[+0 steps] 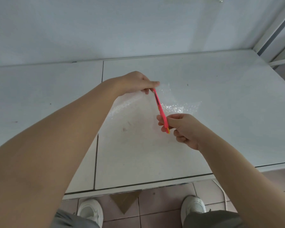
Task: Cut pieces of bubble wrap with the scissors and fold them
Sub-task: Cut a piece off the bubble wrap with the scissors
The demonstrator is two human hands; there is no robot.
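A clear sheet of bubble wrap (176, 107) lies over the middle of the white table (229, 99), partly lifted. My left hand (136, 83) pinches its far edge and holds it up. My right hand (183, 129) grips the handle end of a slim pink cutting tool with a yellow tip (160, 109). The tool runs from my right hand up toward my left fingers, along the raised wrap. Its blade is hard to make out.
The table has seams between its panels, and its front edge (138, 186) is close to my body. A white wall rises behind it. A metal frame (273, 35) stands at the right. Below are pink floor tiles, my white shoes and a brown cardboard piece (124, 201).
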